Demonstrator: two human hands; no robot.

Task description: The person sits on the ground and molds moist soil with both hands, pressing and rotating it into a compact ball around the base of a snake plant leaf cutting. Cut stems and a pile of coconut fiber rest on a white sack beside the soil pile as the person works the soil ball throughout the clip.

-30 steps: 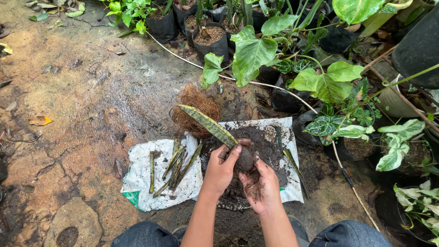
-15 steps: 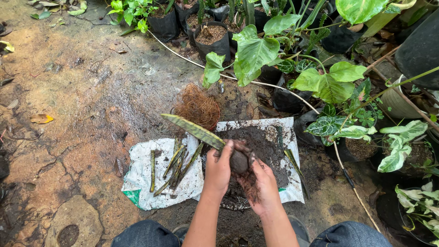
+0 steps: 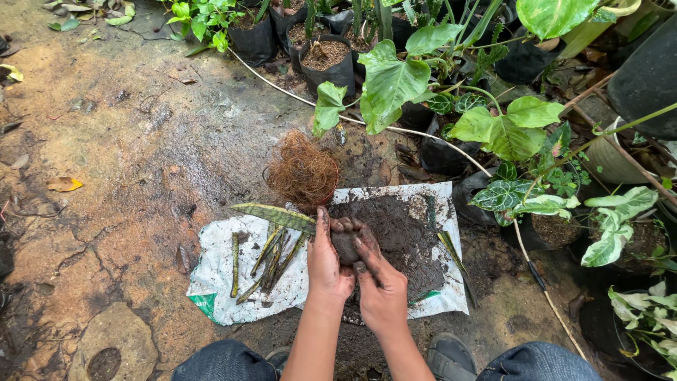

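Right now your left hand [image 3: 328, 262] and right hand [image 3: 381, 286] close together around a soil ball [image 3: 345, 246] at the base of a snake plant leaf cutting [image 3: 276, 216], above the white sack [image 3: 218, 271]. Damp soil looks crumbly, so cup underneath; the stiff leaf probably snaps if bent.

Both forearms reach forward, bare and close together. Left hand [image 3: 328, 254] and right hand [image 3: 379, 279] are cupped against each other, fingers [image 3: 345, 226] curled in, pretty dirty.
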